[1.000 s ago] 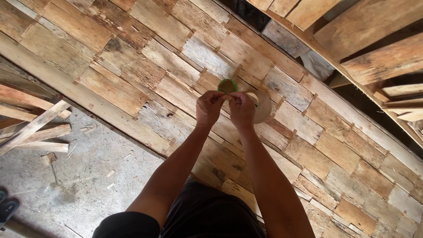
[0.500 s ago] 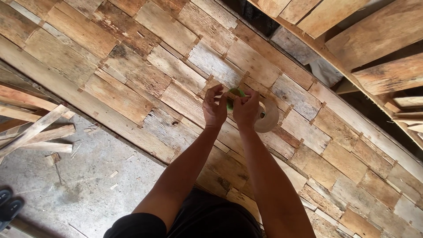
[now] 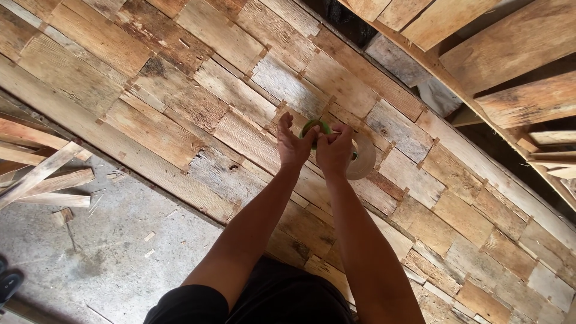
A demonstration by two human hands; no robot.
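While both forearms reach out over the patchwork surface of weathered wooden boards (image 3: 180, 96), the two hands meet above its middle, close together and touching at the fingertips. The left hand (image 3: 293, 144) has its fingers partly spread, with the thumb and forefinger pinched at the edge of a small green ring-shaped roll (image 3: 313, 125), which sits between and just above the two hands. The right hand (image 3: 333, 150) is curled closed, its fingers gripping the same green roll from the other side. Just beside the right hand, partly hidden behind it, is a larger pale beige roll of tape (image 3: 363, 157); whether the right hand also holds it, or it hangs on that hand, cannot be told. Below the surface's lower left edge lies a grey concrete floor (image 3: 108, 252) scattered with splinters, and at the far left a loose pile of rough wooden offcuts (image 3: 42, 174) rests on it. Stacked pale timber planks (image 3: 510, 48) fill the upper right corner.
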